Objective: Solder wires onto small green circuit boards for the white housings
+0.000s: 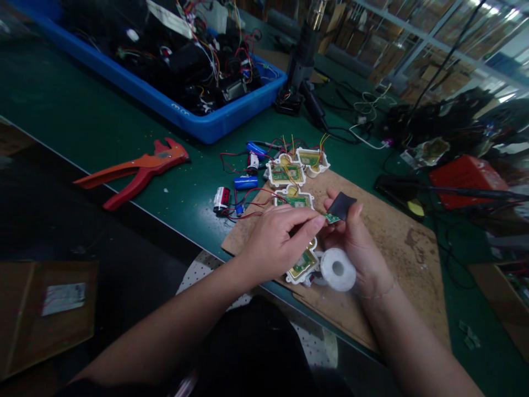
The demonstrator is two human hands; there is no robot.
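My right hand (353,242) is closed around a small green circuit board (332,218) with a flat black piece (342,206) over one end of it. From the left, the thumb and forefinger of my left hand (285,234) pinch the board's near end. A white spool (338,269) stands just below my right hand. White housings with green boards inside lie about my left hand: one housing (303,266) partly under it, another housing (294,198) just beyond it. My fingers hide part of the circuit board.
Beneath lies a brown board (407,248) on the green table (198,182). Red-handled cutters (151,165) rest at left, near batteries (246,182) with red wires. A blue tray (223,124) of wired parts stands behind. Cables and a red box (467,179) are at right.
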